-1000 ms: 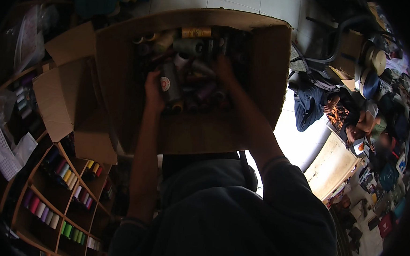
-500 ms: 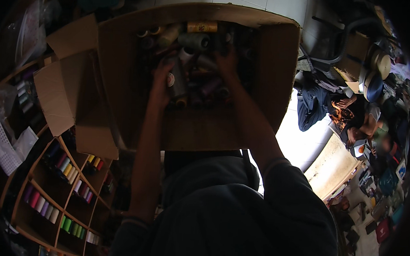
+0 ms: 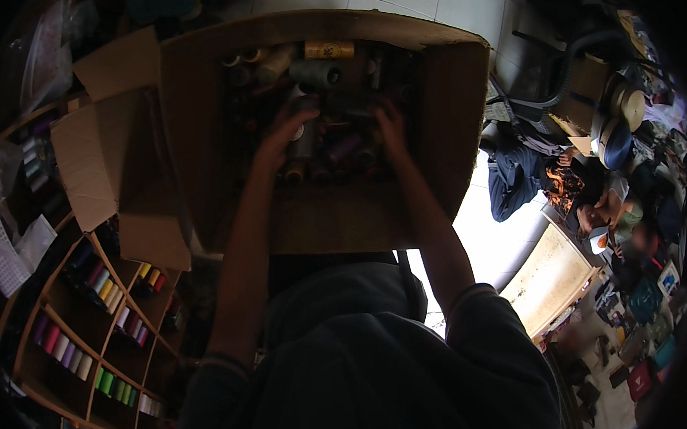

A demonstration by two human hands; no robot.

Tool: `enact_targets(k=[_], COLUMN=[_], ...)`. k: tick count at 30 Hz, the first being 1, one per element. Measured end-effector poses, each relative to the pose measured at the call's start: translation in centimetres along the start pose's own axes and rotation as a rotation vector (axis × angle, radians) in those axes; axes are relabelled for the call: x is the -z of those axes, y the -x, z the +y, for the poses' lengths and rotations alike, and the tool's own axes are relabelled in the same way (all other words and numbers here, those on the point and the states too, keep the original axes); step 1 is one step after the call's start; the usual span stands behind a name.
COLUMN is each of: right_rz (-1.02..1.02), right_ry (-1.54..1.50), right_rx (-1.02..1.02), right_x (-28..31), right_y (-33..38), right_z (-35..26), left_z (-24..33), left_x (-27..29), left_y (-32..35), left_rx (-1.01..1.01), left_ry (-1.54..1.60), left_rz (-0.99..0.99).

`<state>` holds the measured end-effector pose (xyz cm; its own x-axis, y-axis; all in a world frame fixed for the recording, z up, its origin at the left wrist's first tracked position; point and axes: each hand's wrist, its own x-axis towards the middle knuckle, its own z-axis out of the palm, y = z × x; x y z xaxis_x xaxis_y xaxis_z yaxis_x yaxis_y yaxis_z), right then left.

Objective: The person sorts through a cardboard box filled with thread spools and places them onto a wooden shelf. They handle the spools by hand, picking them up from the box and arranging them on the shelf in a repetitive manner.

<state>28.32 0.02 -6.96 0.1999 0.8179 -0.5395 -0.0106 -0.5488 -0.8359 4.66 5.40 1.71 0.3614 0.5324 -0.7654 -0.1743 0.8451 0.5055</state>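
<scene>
A deep cardboard box [image 3: 326,233] holds a jumble of thread spools in dim light. Inside it, my left hand [image 3: 284,134] has its fingers curled over a grey thread spool [image 3: 306,145]. To its right, my right hand [image 3: 392,129] closes its fingertips on the end of a dark thread spool [image 3: 350,102] that lies crosswise between both hands. Beyond them are a grey-green spool [image 3: 314,73] and a yellow spool [image 3: 328,50]. Purple spools [image 3: 344,148] lie below. Shadow hides part of my fingers.
Wooden shelves [image 3: 103,349] with rows of coloured spools stand at the left, beside the box's folded-out flap [image 3: 87,167]. A black-framed chair [image 3: 559,94] is at the upper right. Further right, a person [image 3: 596,202] sits near a pale board [image 3: 548,278] among clutter.
My left hand has shifted right and slightly up over the spools. The right hand has come down a little, and a dark spool now lies across between the hands.
</scene>
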Motion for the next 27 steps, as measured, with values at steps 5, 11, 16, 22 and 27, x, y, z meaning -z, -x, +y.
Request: enact_targets(k=[5,11,16,22,27], right_rz=[-0.113,-0.146,0.161,0.327,0.242], right_ry=[-0.024,0.093,0.791,1.064,0.983], right_rx=[-0.122,-0.121,0.474,-0.022,-0.096], right_x=[-1.1,-2.0,-2.2,-4.7,-5.1], right_y=[0.7,-0.7,-6.0,-9.2,-10.0], right_z=[0.0,-1.7,-0.1,-0.9,0.9], left_z=[-0.8,-2.0,-2.4,-1.7,-1.9], left_x=[-0.4,1.2,2.4,2.9,3.7], left_y=[-0.1,0.5,1.5,2.8,3.7], left_rx=[0.023,0.057,0.059,0.124,0.064], left_ry=[-0.057,-0.031,0.037,0.095,0.147], left_rz=[0.009,0.108,0.123,0.189,0.176])
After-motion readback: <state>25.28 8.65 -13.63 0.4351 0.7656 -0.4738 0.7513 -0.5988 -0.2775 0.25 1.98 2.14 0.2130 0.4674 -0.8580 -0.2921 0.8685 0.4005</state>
